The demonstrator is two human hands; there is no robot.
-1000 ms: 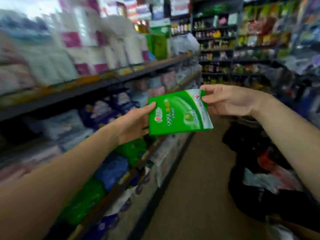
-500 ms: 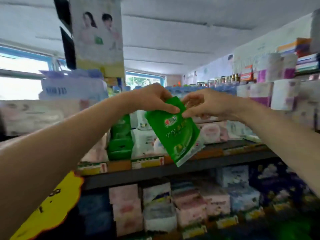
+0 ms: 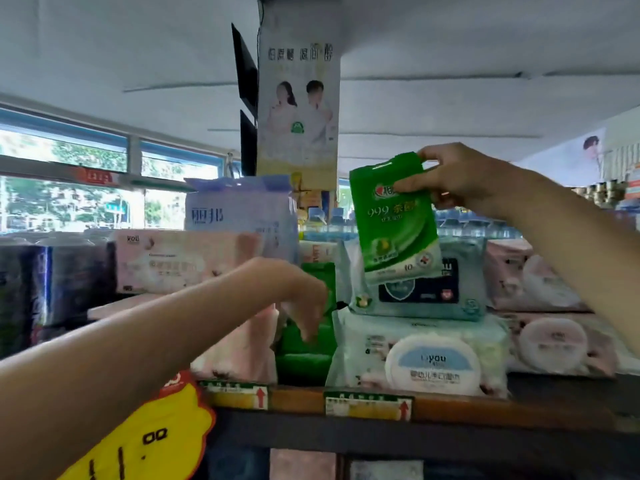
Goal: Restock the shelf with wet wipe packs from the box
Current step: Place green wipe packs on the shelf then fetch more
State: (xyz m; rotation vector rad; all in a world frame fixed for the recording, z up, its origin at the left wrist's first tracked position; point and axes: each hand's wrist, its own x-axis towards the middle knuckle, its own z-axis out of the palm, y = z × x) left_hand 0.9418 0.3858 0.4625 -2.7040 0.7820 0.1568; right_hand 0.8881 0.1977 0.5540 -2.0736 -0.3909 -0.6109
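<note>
Right hand (image 3: 460, 178), upper right of frame, pinches the top edge of a green wet wipe pack (image 3: 394, 220) between thumb and fingers; the pack hangs upright, slightly tilted, printed face toward the camera, held in the air above and in front of the shelf goods. Left hand (image 3: 294, 292), centre of frame, reaches in with the wrist bent and the fingers hanging down loosely curled, holding nothing; the fingertips sit in front of a stack of green packs (image 3: 304, 351) standing in a narrow slot on the shelf (image 3: 485, 410). Contact between fingertips and stack: cannot tell, the hand is blurred. Right of that slot lies a white-and-blue wipes pack with a round lid (image 3: 433, 362), and a teal pack (image 3: 422, 292) lies on top of it, directly behind the lower edge of the held pack. Left of the slot, pink tissue packs (image 3: 239, 348). Price labels with red arrows (image 3: 369, 405) run along the shelf's front edge. Yellow sale tag (image 3: 149, 441) at lower left. A poster (image 3: 299, 105) hangs from the ceiling at top centre; windows (image 3: 69, 188) at left.
</note>
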